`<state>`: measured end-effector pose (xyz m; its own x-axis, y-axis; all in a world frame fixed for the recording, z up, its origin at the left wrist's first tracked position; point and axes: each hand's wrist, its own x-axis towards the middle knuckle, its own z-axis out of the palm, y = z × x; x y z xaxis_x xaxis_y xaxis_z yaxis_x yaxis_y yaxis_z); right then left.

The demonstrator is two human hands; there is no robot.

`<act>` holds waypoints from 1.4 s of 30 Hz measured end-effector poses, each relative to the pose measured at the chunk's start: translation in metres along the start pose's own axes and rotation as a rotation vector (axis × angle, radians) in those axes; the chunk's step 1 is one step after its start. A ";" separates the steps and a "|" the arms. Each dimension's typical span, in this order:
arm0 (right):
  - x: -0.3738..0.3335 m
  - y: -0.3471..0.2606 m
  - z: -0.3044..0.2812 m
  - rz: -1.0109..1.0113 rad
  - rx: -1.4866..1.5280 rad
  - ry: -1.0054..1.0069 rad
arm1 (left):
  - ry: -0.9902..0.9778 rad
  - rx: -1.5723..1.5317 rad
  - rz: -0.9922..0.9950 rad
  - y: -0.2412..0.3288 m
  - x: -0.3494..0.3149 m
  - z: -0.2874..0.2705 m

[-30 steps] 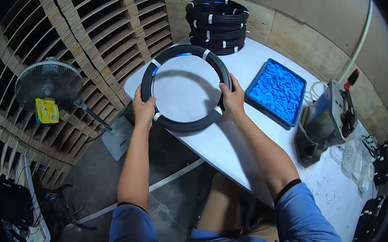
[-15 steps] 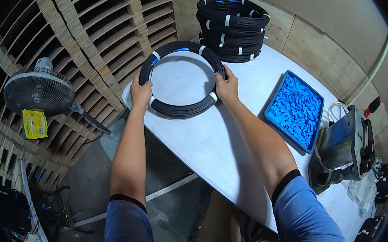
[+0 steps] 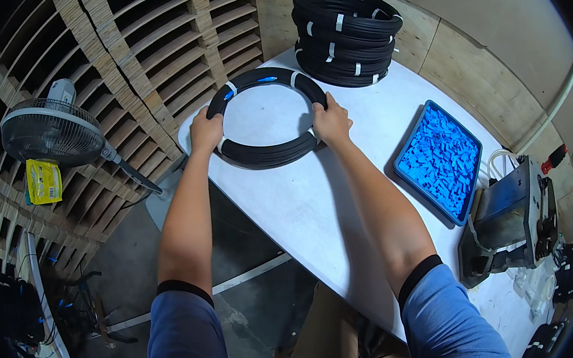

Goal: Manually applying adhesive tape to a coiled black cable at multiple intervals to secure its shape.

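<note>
Between my hands is a coil of black cable (image 3: pixel 267 155), tied with white bands and showing blue connectors (image 3: pixel 266 80) along its far inner side. My left hand (image 3: pixel 206 130) is closed round the coil's left side. On the opposite side my right hand (image 3: pixel 331 118) grips it, thumb toward the inner edge. The coil lies at or just above the white table (image 3: pixel 281 193); whether it touches is hard to make out. Behind it to the right rises a stack of similar black coils (image 3: pixel 349 37), also banded in white.
A blue tray (image 3: pixel 412 180) full of small blue pieces sits on the table's right. Nearer me on that side stands a metal machine (image 3: pixel 501 218). At left are a fan (image 3: pixel 51 135) with a yellow packet (image 3: pixel 44 181) and slatted wooden pallets (image 3: pixel 158 37).
The coil appears slightly lower and flatter toward the table, still held in both hands. My head view has shifted a little.
</note>
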<state>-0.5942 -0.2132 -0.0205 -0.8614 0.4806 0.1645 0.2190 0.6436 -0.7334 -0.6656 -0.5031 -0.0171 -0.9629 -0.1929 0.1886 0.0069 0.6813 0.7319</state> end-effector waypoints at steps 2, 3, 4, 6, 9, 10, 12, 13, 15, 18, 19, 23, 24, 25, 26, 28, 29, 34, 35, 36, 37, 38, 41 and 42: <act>-0.006 -0.002 0.005 -0.025 -0.005 0.007 | -0.024 -0.079 0.026 -0.008 0.008 -0.006; -0.008 -0.001 0.007 -0.052 -0.010 0.018 | -0.024 -0.076 0.025 -0.010 0.010 -0.003; -0.007 0.000 0.006 -0.051 -0.008 0.015 | -0.022 -0.097 0.013 -0.012 0.010 -0.001; -0.002 -0.001 0.002 -0.041 -0.034 -0.031 | -0.049 -0.141 -0.016 -0.017 0.013 0.001; 0.004 0.000 -0.002 -0.062 -0.096 -0.068 | -0.027 -0.086 0.006 -0.017 0.008 0.003; 0.004 0.001 -0.001 -0.057 -0.105 -0.091 | 0.029 -0.116 0.051 -0.016 0.004 0.006; 0.003 0.002 -0.001 -0.078 -0.091 -0.096 | -0.005 -0.046 0.049 -0.006 -0.001 0.001; 0.002 0.002 -0.001 -0.097 -0.076 -0.099 | -0.040 0.024 0.050 -0.002 -0.002 -0.003; 0.002 0.003 0.002 -0.105 -0.099 -0.104 | -0.049 0.041 0.024 0.004 -0.002 -0.009; 0.005 0.005 0.000 -0.112 -0.127 -0.112 | -0.070 0.055 -0.028 0.014 -0.006 -0.010; 0.006 0.007 -0.002 -0.115 -0.131 -0.113 | -0.078 0.051 -0.053 0.017 -0.009 -0.009; 0.002 -0.003 -0.005 -0.098 -0.146 -0.132 | -0.073 -0.060 -0.043 0.001 -0.003 -0.007; -0.003 -0.006 -0.003 -0.098 -0.124 -0.130 | -0.044 -0.015 0.005 -0.005 0.002 -0.009; -0.007 -0.009 -0.002 -0.099 -0.102 -0.128 | -0.014 0.031 0.053 -0.010 0.006 -0.011; -0.006 -0.008 0.000 -0.085 -0.094 -0.132 | -0.032 -0.015 0.034 -0.009 0.008 -0.009; -0.003 -0.004 -0.001 -0.086 -0.101 -0.128 | -0.012 -0.010 0.047 -0.008 0.010 -0.003; -0.003 -0.003 -0.001 -0.079 -0.104 -0.127 | 0.000 0.001 0.061 -0.008 0.008 -0.002; 0.006 -0.001 -0.005 -0.098 -0.161 -0.129 | -0.058 -0.163 -0.019 -0.001 0.000 0.000; 0.007 -0.002 -0.006 -0.108 -0.175 -0.132 | -0.049 -0.153 -0.013 0.001 -0.002 -0.001; 0.006 -0.002 -0.006 -0.088 -0.136 -0.127 | -0.052 -0.154 -0.012 0.004 -0.003 -0.001; 0.004 -0.001 -0.006 -0.086 -0.138 -0.124 | -0.064 -0.147 -0.032 0.007 -0.003 -0.002; 0.002 -0.002 -0.005 -0.082 -0.119 -0.126 | -0.068 -0.139 -0.052 0.007 -0.003 -0.004; 0.000 -0.005 -0.004 -0.077 -0.088 -0.130 | 0.013 -0.074 0.030 -0.005 0.004 0.000; 0.000 -0.005 -0.004 -0.074 -0.074 -0.135 | 0.014 -0.078 0.032 -0.007 0.006 0.001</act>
<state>-0.5930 -0.2141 -0.0145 -0.9289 0.3496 0.1224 0.1821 0.7188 -0.6709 -0.6719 -0.5086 -0.0219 -0.9580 -0.1819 0.2216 0.0594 0.6302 0.7742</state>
